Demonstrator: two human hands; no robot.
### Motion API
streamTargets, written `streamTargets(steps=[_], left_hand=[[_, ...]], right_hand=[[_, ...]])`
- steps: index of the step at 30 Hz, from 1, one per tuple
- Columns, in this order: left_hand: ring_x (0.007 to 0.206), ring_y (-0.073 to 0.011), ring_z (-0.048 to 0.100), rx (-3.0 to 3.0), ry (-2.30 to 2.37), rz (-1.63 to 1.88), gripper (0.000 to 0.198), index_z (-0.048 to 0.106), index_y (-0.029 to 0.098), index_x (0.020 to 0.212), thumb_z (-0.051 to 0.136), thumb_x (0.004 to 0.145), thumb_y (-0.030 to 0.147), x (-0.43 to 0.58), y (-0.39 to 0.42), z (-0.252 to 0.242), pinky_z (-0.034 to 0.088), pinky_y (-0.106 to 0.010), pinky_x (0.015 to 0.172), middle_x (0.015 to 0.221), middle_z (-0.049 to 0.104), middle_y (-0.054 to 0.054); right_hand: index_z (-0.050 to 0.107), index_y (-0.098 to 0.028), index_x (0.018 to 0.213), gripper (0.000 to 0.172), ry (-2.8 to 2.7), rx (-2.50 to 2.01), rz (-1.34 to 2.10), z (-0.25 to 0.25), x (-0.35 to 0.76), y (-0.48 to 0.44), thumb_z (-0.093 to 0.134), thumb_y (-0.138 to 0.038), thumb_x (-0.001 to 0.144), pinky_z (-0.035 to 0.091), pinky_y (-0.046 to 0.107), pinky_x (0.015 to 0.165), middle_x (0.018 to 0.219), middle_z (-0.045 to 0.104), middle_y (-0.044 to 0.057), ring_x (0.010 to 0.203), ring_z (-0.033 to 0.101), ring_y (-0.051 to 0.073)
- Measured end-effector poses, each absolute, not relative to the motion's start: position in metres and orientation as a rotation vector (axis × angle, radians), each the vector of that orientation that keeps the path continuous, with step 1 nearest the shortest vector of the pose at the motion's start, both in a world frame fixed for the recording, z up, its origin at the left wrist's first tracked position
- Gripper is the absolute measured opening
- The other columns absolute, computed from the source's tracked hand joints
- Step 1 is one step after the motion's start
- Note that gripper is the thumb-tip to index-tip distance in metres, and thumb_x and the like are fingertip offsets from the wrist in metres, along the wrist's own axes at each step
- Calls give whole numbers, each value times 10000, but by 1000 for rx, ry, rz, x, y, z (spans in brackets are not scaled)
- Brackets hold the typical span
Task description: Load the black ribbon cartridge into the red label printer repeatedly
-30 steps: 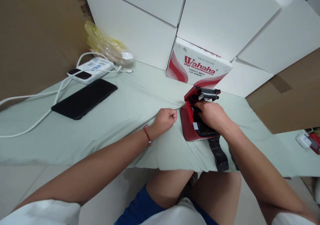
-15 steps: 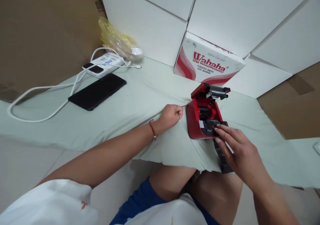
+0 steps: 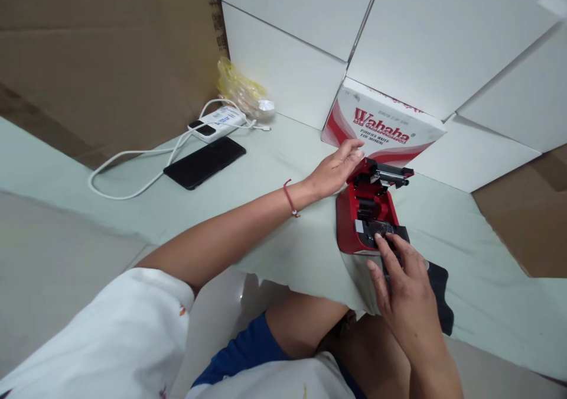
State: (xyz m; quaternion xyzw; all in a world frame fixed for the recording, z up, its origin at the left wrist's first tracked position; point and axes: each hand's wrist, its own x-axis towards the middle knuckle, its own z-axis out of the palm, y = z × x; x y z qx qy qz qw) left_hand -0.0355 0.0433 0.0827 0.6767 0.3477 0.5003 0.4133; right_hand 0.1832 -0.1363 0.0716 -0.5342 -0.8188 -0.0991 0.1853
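A small red device (image 3: 346, 227), which looks like a label printer, stands on the cloth with its lid (image 3: 384, 173) raised. Inside it a dark roller (image 3: 365, 205) shows. My left hand (image 3: 337, 169) has its fingers stretched out at the back left of the lid and seems to touch it; the fingertips' contact is partly hidden. My right hand (image 3: 408, 289) lies with fingers apart, their tips on the black front part (image 3: 376, 229) of the device. A black strip (image 3: 440, 295) runs out from the front, beneath that hand, and spreads to its right.
Behind the device leans a white and red Wahaba box (image 3: 381, 127) against white boxes (image 3: 434, 38). Left of it lie a black phone (image 3: 205, 162), a white power bank (image 3: 219, 124) with a cable (image 3: 113, 197), and a plastic bag (image 3: 241, 88). Cardboard (image 3: 106, 62) flanks the left side.
My left hand has opened from a fist and moved up from beside the device to its lid. The black strip now shows farther right of my right hand, whose fingers stay on the front.
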Motion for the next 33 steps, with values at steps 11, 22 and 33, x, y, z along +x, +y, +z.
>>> streamTargets(steps=[11,22,33], left_hand=[[1130,-183,716,2064,674,1322,335,497,198,1296,395,984,136,-33,-14,53,535,-344,1040,1189,767,-73],[1047,-185,734,2382,677,1468,319,590,176,1130,366,949,39,-20,-9,24,568,-396,1039,1054,775,-83],[871,-166,587,2546,609,1548,402,703,214,1113,392,949,19,-42,-29,32,490,-324,817,964,679,-69]], right_hand=[[469,-256,1538,513,-2251,-1502,-203,65,184,-140,544,-306,1032,497,548,1098,1468,532,156,1373,522,312],[529,-244,1478,473,-2315,-1492,-196,77,188,-132,570,-251,1006,514,571,1047,1388,585,157,1243,572,326],[500,-241,1484,460,-2342,-1451,-208,81,184,-131,536,-234,1025,536,525,1038,1417,581,153,1282,574,304]])
